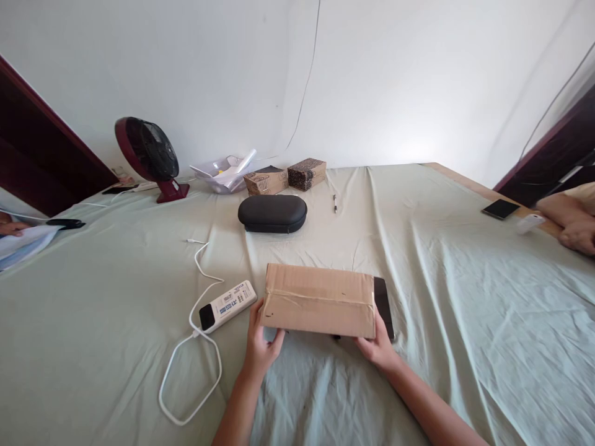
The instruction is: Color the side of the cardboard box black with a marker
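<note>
A brown cardboard box (320, 300) is held between my two hands above the green cloth. My left hand (261, 337) grips its left end, the thumb at the lower front edge. At the right end, my right hand (377, 344) is closed on the box in the same way. Partly hidden behind the box's right side lies a dark phone or tablet (383, 308). Left of my left hand is a white power bank (229, 305) with a dark end, joined to a white cable (163, 384).
Beyond the box sits a black zip case (272, 214). Farther back are a plastic basket (218, 176), two small cardboard boxes (307, 173), a pen (335, 203) and a red fan (153, 152). Another person's hands (579, 232) rest at right near a dark phone (501, 209); another hand (13, 228) shows at left.
</note>
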### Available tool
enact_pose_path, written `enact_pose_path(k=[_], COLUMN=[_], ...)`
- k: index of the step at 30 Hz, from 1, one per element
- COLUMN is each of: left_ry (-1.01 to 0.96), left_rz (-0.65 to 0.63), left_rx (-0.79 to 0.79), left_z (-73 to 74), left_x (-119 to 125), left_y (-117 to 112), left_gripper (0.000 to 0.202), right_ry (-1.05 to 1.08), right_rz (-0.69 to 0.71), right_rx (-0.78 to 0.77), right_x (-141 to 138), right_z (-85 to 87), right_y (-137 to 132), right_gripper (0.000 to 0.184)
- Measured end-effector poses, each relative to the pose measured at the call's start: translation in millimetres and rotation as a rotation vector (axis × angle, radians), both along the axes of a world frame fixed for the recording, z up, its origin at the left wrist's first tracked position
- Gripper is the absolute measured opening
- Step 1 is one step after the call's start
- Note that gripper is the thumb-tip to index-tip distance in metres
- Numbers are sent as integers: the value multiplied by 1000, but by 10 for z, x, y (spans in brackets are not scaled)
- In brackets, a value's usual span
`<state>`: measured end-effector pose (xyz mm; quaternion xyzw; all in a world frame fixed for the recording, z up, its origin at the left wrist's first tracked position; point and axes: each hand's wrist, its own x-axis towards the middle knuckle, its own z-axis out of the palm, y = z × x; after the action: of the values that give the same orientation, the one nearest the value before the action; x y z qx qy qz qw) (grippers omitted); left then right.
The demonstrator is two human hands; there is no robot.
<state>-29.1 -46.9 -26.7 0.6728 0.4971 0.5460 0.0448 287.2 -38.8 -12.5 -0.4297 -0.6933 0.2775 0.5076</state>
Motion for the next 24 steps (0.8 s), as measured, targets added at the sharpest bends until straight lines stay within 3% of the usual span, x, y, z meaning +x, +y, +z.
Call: enact_pose_path(k=[7, 18, 24], left_ry=[-95, -41, -73], left_rz=[-25, 1, 30], left_rx=[-39, -392, -538], left_z=[-66, 211, 227], left_x=[-24, 180, 202], left_y=[83, -42, -203], left_gripper=[35, 49, 49], right_ry=[-4, -61, -113], right_rz=[24, -172, -169], right_rx=[107, 135, 116], right_x=[-18, -173, -153], right_z=[-32, 105, 160], right_y=[106, 50, -5], right_gripper=[91, 86, 90])
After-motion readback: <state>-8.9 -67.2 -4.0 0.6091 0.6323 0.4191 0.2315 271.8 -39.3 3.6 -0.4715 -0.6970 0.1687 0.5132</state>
